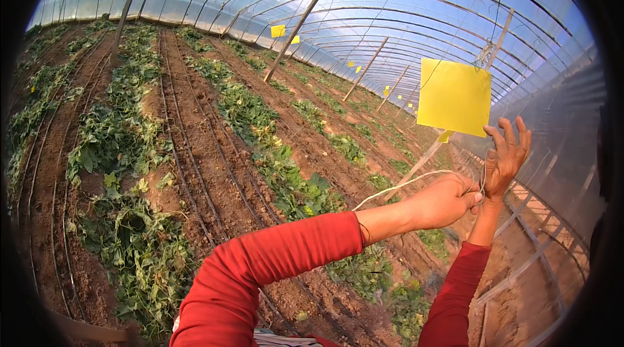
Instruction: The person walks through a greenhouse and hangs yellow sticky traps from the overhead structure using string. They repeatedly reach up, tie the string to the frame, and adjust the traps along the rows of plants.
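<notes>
My left hand [446,201] is closed on a pale thin string [407,182], pinching it between thumb and fingers. Part of the string arcs back and hangs behind my left forearm. Close beside it, my right hand [507,157] is raised with its fingers apart and slightly curled. A strand of the string runs up along the right palm near the thumb; whether it loops around that hand is hard to tell. Just above and left of the right fingertips hangs a square yellow sticky-trap card [454,96].
Wilted vine plants [126,249] lie in rows over brown soil, with black drip-irrigation hoses [185,142] between them. Slanted support posts [300,28] and wires rise to the arched plastic-film greenhouse roof [390,1]. Dark sheeting [555,113] and a pale frame stand to the right.
</notes>
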`<state>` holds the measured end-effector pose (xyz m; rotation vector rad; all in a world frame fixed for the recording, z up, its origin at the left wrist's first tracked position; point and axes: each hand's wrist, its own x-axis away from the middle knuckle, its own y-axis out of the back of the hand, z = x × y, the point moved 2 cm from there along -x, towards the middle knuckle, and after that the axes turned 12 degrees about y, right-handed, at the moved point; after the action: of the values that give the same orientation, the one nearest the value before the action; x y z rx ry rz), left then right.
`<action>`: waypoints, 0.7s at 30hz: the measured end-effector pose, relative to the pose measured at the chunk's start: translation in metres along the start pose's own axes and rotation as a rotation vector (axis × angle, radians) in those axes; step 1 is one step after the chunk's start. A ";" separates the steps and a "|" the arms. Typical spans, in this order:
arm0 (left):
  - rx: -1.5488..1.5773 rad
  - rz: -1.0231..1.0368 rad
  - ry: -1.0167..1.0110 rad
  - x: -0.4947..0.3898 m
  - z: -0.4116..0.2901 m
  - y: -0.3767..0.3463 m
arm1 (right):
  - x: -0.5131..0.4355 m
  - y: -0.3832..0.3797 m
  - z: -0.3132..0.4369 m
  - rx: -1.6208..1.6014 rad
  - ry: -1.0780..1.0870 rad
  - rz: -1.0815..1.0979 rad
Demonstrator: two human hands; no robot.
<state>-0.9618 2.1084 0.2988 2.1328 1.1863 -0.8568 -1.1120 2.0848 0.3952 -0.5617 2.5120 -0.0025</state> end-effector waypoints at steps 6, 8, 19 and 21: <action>0.614 0.345 0.576 0.071 0.032 0.037 | 0.162 -0.004 0.057 -0.548 -0.853 0.500; 0.960 0.282 0.705 0.118 0.051 0.070 | 0.239 0.016 0.140 -0.657 -0.994 0.727; 1.098 -1.520 -0.091 0.519 0.029 0.360 | 0.265 0.066 0.434 -1.749 -1.531 2.078; 1.000 -1.622 -0.203 0.563 0.003 0.391 | 0.219 0.000 0.413 -1.632 -1.514 1.577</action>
<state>-0.3913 2.2221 -0.0636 1.0011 2.6822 -2.6267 -1.0608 2.0468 -0.0680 0.7999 0.3946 2.0341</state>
